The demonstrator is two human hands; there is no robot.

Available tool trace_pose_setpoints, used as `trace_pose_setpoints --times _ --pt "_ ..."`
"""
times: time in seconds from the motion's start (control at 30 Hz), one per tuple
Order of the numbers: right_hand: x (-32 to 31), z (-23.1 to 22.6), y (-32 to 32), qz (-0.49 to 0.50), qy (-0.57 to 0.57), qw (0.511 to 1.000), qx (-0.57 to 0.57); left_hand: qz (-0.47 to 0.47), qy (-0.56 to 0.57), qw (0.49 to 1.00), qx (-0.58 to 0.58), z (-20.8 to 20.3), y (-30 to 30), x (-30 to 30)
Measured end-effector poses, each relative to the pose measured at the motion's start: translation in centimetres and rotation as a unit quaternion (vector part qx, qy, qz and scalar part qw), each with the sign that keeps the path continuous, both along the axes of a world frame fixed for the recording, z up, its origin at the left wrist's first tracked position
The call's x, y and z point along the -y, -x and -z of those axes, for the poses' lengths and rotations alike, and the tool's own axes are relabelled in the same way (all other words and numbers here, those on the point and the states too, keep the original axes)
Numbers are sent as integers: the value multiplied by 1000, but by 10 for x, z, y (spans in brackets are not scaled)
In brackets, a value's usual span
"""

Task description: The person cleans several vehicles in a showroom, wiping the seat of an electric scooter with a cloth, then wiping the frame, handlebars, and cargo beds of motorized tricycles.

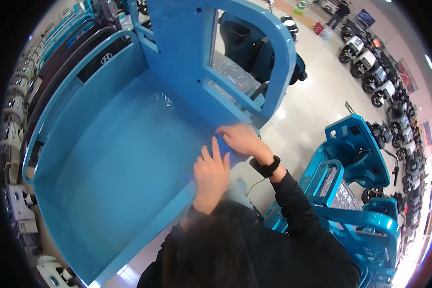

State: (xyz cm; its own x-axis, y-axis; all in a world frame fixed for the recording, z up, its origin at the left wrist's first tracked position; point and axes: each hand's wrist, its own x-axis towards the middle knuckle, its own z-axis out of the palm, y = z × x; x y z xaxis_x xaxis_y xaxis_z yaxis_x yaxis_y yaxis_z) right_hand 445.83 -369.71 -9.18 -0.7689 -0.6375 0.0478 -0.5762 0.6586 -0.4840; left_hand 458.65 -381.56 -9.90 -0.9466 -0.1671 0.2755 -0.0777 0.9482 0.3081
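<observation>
I lean over the near right corner of a light-blue cargo bed (120, 149) of a cargo tricycle. A small deep-blue patch that looks like a cloth (222, 146) lies at that corner, between my hands and mostly covered by them. My left hand (211, 174) has its fingers stretched and apart, the tips close to the cloth. From the right, my right hand (242, 139) bends its fingers over the cloth and the bed's edge. A black watch (269, 168) is on my right wrist.
The bed's tall blue front panel (177, 53) with a rounded frame rises beyond my hands. Another blue tricycle (350, 158) stands at the right. Rows of scooters (369, 67) line the far right, and a person (340, 13) stands far back on the tiled floor (302, 105).
</observation>
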Motion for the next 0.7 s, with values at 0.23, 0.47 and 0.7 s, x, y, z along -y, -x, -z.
trace_pose_setpoints --times 0.23,0.47,0.7 --pt "-11 7 29 -60 89 992 70 -53 -17 998 6 -4 26 -30" --pt "-18 -1 41 -68 211 969 106 -147 -16 989 12 -7 52 -49" --pt "-43 14 34 -200 360 909 -67 -225 -44 969 -88 -11 50 -55"
